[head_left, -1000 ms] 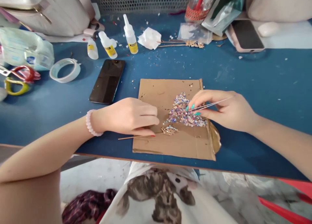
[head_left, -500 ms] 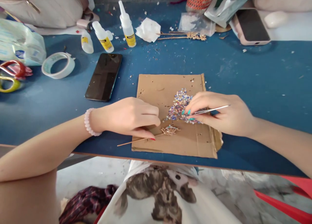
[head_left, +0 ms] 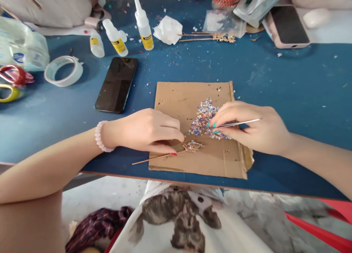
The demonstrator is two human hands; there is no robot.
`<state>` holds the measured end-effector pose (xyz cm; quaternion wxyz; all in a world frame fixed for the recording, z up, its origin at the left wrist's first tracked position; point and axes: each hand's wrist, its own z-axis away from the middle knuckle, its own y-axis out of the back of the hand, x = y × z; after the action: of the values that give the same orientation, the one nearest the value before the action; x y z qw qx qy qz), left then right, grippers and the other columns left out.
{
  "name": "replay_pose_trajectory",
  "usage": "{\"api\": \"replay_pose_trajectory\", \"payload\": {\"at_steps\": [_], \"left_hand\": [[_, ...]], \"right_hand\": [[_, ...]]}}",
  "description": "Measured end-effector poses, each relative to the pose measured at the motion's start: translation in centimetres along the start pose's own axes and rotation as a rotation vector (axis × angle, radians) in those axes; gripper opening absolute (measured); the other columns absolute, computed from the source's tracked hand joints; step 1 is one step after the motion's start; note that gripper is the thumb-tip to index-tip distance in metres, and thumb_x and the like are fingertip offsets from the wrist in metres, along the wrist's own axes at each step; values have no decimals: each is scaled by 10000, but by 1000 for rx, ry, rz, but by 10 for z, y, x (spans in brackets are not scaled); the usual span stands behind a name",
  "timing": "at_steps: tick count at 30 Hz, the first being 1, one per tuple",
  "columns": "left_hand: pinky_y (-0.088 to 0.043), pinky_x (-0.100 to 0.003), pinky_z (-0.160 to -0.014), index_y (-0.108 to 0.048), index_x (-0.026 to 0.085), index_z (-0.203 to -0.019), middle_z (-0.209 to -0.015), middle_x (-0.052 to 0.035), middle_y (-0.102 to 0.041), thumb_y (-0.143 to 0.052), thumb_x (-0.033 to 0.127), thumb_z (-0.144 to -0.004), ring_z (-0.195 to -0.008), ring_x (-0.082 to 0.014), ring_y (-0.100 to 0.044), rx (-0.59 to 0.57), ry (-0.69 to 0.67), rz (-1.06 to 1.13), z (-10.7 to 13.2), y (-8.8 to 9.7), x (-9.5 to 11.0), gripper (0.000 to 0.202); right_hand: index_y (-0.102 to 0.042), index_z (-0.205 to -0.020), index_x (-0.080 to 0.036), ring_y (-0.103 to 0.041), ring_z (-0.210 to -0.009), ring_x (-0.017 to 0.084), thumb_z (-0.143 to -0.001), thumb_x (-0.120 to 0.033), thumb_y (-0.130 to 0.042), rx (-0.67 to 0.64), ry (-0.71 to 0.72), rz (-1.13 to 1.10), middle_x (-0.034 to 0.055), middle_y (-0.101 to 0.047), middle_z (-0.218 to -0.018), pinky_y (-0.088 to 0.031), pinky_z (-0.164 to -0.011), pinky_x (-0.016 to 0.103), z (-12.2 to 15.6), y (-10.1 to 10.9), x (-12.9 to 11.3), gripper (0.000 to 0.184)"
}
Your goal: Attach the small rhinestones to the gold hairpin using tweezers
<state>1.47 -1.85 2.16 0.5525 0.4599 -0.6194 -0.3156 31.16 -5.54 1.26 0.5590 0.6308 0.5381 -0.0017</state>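
Note:
My left hand (head_left: 150, 130) is closed at the near left of a cardboard sheet (head_left: 170, 99), with its thumb on the thin stem of a gold hairpin (head_left: 192, 146). The hairpin lies tilted, its leafy head dotted with small stones and its stem reaching past the cardboard's left edge. In my right hand (head_left: 247, 126) a pair of slim metal tweezers (head_left: 239, 123) is pinched between thumb and fingers. Their tips point left into a heap of small multicoloured rhinestones (head_left: 205, 115); whether a stone is between them cannot be made out.
Behind the cardboard stand glue bottles (head_left: 144, 29), beside crumpled white tissue (head_left: 168, 30) and more gold hairpins (head_left: 220, 37). A black phone (head_left: 117, 85), a tape roll (head_left: 63, 71) and scissors (head_left: 13, 77) lie to the left. Another phone (head_left: 288, 25) is at the back right.
The view has shifted slightly. Both hands keep nearly the same pose; the tweezers' tips have moved a little within the rhinestone heap.

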Motion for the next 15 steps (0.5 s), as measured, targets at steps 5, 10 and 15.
{"api": "replay_pose_trajectory", "payload": {"at_steps": [5, 10, 15], "left_hand": [[-423, -283, -618, -633, 150, -1051, -852, -51, -687, -544, 406, -1060, -714, -147, -630, -1, -2, 25, -2, -1, 1, 270], [-403, -282, -613, -615, 165, -1020, -838, -39, -669, -545, 440, -1055, -702, -143, -612, -13, 14, 32, -2, -1, 2, 286], [-409, -273, -608, -612, 171, -1043, -850, -30, -677, -559, 427, -1052, -695, -131, -612, -12, 24, 40, -2, -1, 1, 262]], "right_hand": [[-666, -873, -292, -730, -829, 196, -944, -258, -648, 11, -13, 56, -12, -759, -837, -555, -773, 372, -1, 1, -1, 80], [-662, -872, -308, -716, -806, 206, -940, -259, -652, 47, -10, 95, -22, -753, -832, -545, -781, 397, -1, 3, 0, 85], [-646, -903, -327, -716, -852, 224, -944, -233, -638, 111, -47, 138, -18, -750, -881, -546, -808, 414, 1, 3, 5, 103]]}}
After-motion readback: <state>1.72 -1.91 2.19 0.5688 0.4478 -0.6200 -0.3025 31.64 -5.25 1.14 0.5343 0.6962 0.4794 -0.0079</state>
